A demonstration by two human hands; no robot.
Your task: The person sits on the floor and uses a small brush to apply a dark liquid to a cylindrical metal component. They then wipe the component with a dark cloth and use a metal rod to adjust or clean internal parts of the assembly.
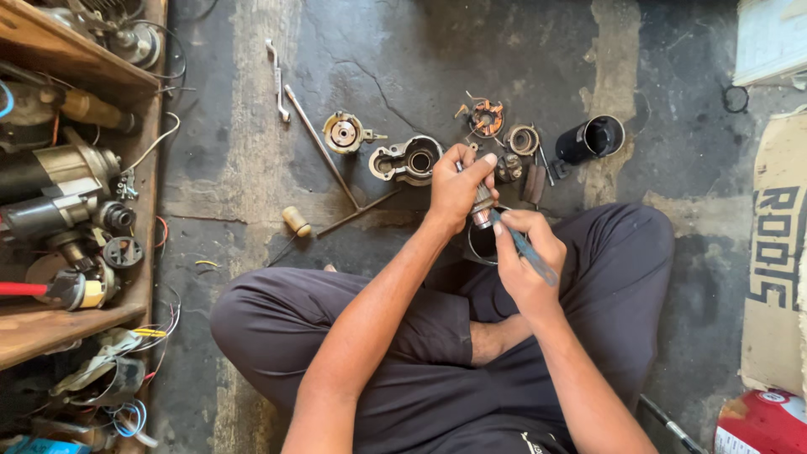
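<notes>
The left hand is closed around a small armature, fingers wrapped over the top of it, holding it up above the person's lap. The right hand is shut on a blue-handled tool, pinched like a pen, tip pressed against the copper end of the armature. So the armature sits right between both hands, just below the housing lying on the floor.

Everything else spreads out from that housing: an end cap just left of it, a long rod crossing further left, a wrench beyond that, a small yellowish spool down to the lower left. To the right of the housing there's a brush plate, a ring and a black can. A wooden shelf full of old motors sits far left.

What could go wrong, in my view: the tool is pushing toward the holding fingers, so a slip off the copper could jab the left hand or gouge the copper. The grip is in mid-air over crossed legs, so a fumble drops the part onto concrete.

Hard to make out: the tool tip is hidden behind the fingers, so it could be a screwdriver or a pick. Most of the armature is covered too.
</notes>
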